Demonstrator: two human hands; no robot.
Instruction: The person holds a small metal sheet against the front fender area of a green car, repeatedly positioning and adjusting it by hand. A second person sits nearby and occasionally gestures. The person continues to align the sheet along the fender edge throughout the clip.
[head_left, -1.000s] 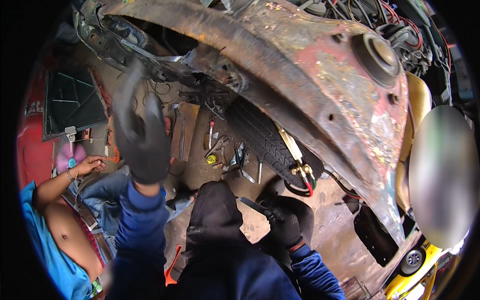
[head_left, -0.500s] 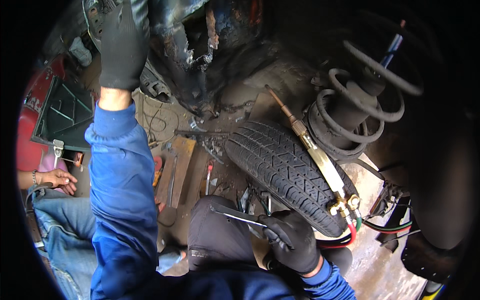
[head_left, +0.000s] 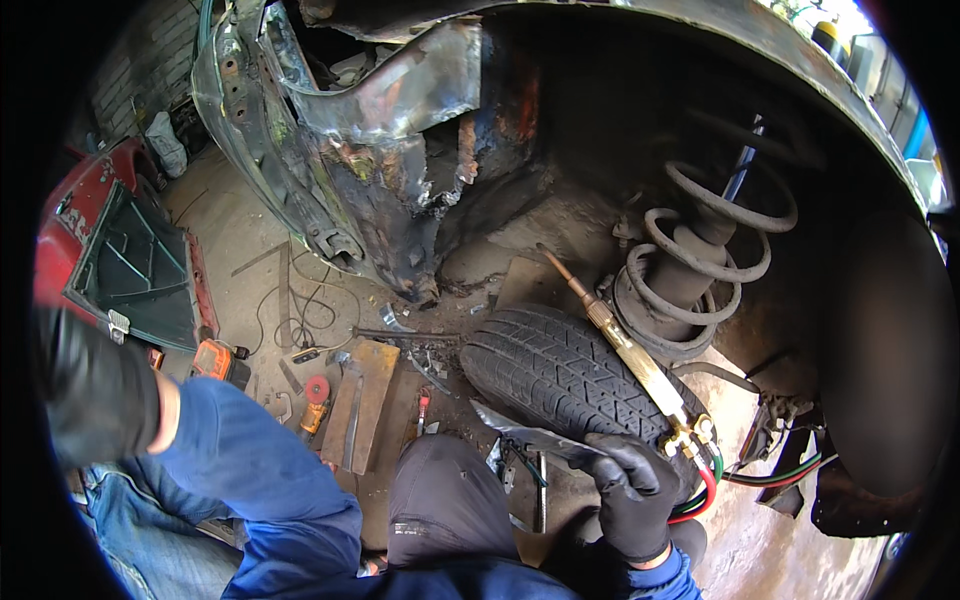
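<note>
My right hand (head_left: 637, 492), in a black glove, is closed around one end of a bent strip of sheet metal (head_left: 528, 435). The strip points left, above my knee and in front of the tire. At the far left, my left hand (head_left: 95, 395), also gloved in black, is smeared by motion and its fingers cannot be made out. Just beyond my right hand lies a tire (head_left: 560, 360). A brass gas torch (head_left: 648, 372) rests across it, its copper tip pointing away from me, with red and green hoses (head_left: 708, 490) at its near end.
Ahead stands a cut, rusted car body (head_left: 400, 110). A coil spring with its strut (head_left: 690, 265) rises at right. On the floor are a wooden block (head_left: 362, 400), an orange angle grinder (head_left: 315, 408) and metal scraps. Another person's jeans (head_left: 150, 530) show at lower left, near a red car part (head_left: 95, 200).
My left hand has dropped from the car body to the far left. My right hand, with the metal strip, has shifted slightly right. The view has tilted up, showing more of the car body.
</note>
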